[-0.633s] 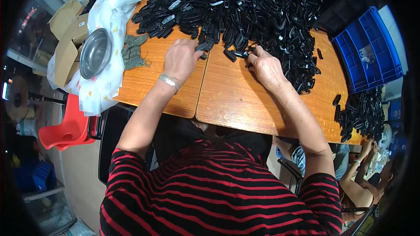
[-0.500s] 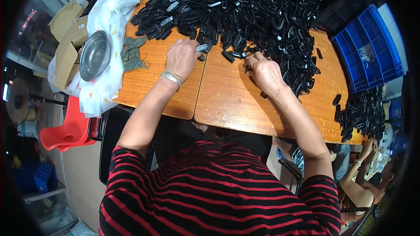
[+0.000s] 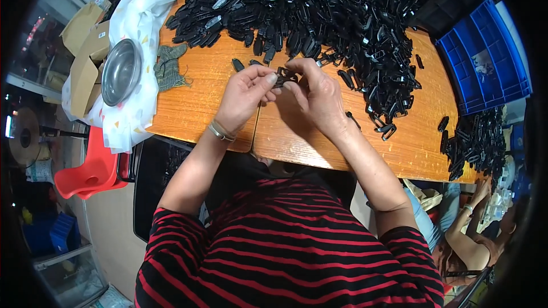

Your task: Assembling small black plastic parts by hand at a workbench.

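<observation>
My left hand (image 3: 242,98) and my right hand (image 3: 321,98) come together above the table near its middle seam. Between their fingertips is a small black plastic part (image 3: 280,76), gripped from both sides. Fingers cover much of it, so its exact kind is not clear. Just beyond the hands spreads a large heap of similar long black parts (image 3: 297,17), a few with shiny grey faces. Two loose pieces lie by my left fingertips, one of them a small dark part (image 3: 238,65).
A wooden table (image 3: 200,97) carries the heap. At left are a grey knitted glove (image 3: 170,68), a metal bowl (image 3: 121,72) on white plastic sheeting, and a red chair (image 3: 91,174). A blue crate (image 3: 482,60) and a second pile (image 3: 474,142) are right, near another person (image 3: 476,239).
Both hands have left the heap's near edge and drawn together. They now hold a black part between them. Several pieces at the heap's right edge lie differently.
</observation>
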Demonstrator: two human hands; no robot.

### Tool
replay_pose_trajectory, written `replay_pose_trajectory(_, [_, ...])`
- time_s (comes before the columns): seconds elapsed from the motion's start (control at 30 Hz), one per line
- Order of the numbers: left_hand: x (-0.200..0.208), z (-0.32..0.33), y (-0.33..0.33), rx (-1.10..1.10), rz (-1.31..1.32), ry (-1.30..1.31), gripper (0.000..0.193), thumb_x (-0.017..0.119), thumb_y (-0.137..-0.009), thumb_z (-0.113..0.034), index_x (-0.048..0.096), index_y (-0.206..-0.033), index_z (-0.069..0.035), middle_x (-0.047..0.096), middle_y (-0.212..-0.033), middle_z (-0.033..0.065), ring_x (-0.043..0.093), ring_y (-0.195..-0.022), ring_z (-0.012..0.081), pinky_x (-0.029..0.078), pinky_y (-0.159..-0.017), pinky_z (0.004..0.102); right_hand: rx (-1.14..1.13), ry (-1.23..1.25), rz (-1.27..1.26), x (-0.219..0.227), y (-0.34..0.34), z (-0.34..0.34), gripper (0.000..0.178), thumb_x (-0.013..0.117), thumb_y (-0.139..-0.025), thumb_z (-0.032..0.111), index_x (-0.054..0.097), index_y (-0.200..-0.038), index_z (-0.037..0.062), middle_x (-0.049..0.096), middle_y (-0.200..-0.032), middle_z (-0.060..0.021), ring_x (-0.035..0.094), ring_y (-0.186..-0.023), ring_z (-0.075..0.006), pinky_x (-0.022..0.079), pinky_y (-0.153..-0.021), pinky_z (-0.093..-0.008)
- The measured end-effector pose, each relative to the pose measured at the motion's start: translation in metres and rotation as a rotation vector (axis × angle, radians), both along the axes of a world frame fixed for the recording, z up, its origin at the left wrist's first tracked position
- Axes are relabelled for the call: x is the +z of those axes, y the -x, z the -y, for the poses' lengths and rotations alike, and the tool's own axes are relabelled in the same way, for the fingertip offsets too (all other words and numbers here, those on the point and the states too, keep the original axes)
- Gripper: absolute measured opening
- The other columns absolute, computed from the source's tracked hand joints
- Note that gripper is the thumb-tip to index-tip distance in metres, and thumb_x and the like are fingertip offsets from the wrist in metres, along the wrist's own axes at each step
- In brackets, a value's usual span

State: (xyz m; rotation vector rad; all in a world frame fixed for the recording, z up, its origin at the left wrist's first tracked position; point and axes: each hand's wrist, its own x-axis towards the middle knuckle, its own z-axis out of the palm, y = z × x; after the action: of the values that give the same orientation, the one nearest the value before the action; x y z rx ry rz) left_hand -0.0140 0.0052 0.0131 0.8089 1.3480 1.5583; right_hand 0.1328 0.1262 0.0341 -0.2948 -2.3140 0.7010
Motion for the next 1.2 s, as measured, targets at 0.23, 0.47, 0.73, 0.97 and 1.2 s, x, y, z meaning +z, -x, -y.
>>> replay_pose_trajectory(0.23, [-0.004, 0.013, -0.025, 0.077, 0.156, -0.2, 0.023, 0.061, -0.095, -0.011, 0.06, -0.115, 0.001, 0.067, -0.095, 0.002, 0.059, -0.08, 0.0059, 0.047, -0.074, 0.0195, -0.043, 0.469, -0.017, -0.014, -0.003, 0.019, 0.027, 0.074, -0.084, 0.007, 0.061, -0.106, -0.0018, 0.066, -0.085, -0.004, 0.063, -0.072, -0.0079, 0.052, -0.063, -0.0225])
replay_pose_trajectory(0.47, [-0.007, 0.014, -0.03, 0.16, 0.221, -0.226, 0.025, 0.06, -0.095, -0.009, 0.061, -0.117, 0.002, 0.068, -0.098, 0.0031, 0.059, -0.081, 0.0064, 0.048, -0.076, 0.0205, -0.02, 0.616, -0.062, -0.009, -0.007, 0.024, 0.024, 0.072, -0.087, 0.007, 0.063, -0.107, -0.0022, 0.066, -0.082, -0.0019, 0.061, -0.069, -0.0057, 0.051, -0.063, -0.02])
replay_pose_trajectory(0.73, [-0.01, 0.015, -0.03, 0.209, 0.064, -0.237, 0.028, 0.063, -0.092, -0.005, 0.06, -0.119, 0.004, 0.067, -0.097, 0.0017, 0.059, -0.076, 0.0043, 0.048, -0.069, 0.0178, -0.019, 0.417, -0.049, -0.003, -0.009, 0.028, 0.022, 0.072, -0.085, 0.005, 0.065, -0.105, -0.0008, 0.066, -0.086, -0.0041, 0.062, -0.069, -0.0069, 0.051, -0.061, -0.02])
replay_pose_trajectory(0.97, [-0.01, 0.02, -0.037, 0.241, -0.04, -0.248, 0.026, 0.062, -0.092, -0.001, 0.062, -0.117, 0.006, 0.06, -0.097, -0.0003, 0.055, -0.072, 0.0037, 0.047, -0.067, 0.0175, -0.029, 0.248, -0.091, -0.01, -0.009, 0.031, 0.023, 0.074, -0.078, 0.002, 0.067, -0.1, -0.0001, 0.063, -0.082, -0.0086, 0.064, -0.069, -0.0162, 0.051, -0.06, -0.026])
replay_pose_trajectory(1.2, [0.004, 0.029, -0.055, 0.375, -0.64, -0.22, 0.024, 0.063, -0.09, -0.001, 0.064, -0.114, 0.003, 0.059, -0.095, 0.0018, 0.053, -0.069, 0.0047, 0.045, -0.061, 0.0196, -0.076, 0.115, -0.192, -0.023, -0.011, 0.053, 0.034, 0.073, -0.072, -0.003, 0.062, -0.104, 0.001, 0.06, -0.088, -0.0119, 0.063, -0.072, -0.0242, 0.051, -0.06, -0.0303])
